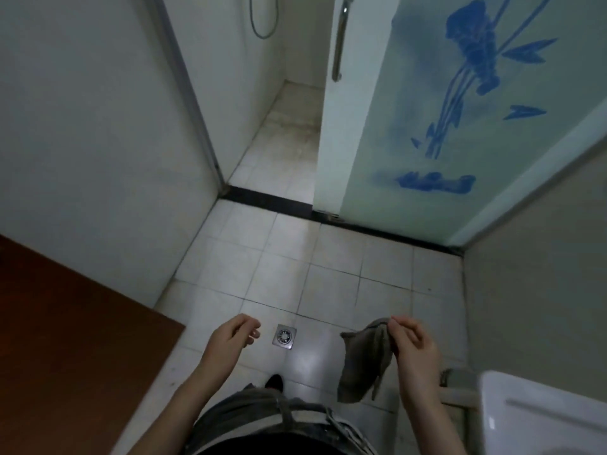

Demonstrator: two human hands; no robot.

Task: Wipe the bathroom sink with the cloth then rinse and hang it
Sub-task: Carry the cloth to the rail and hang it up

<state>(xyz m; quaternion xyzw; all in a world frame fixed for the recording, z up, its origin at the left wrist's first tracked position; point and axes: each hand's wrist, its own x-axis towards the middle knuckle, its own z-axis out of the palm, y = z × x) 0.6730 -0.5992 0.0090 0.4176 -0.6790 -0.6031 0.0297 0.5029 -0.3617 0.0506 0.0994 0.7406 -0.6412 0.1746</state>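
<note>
The right hand (pixel 412 348) pinches the top edge of the grey cloth (pixel 363 359), at five o'clock. The cloth hangs soft and floppy, probably light; hold its corners. The left hand (pixel 230 338) is half curled, holding nothing.

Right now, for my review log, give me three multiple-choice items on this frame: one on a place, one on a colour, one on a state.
1. Where is the floor drain?
A. between the two hands
B. inside the shower
C. under the sink

2. What colour is the pattern on the glass door?
A. red
B. blue
C. yellow

3. How is the cloth?
A. spread on the floor
B. hung on the bar
C. dangling from the right hand

Key: 1 A, the drain shows in the tiles between the left hand and the right. 2 B, the flowers are blue. 3 C, the fingertips pinch its top edge and it hangs free.
</note>
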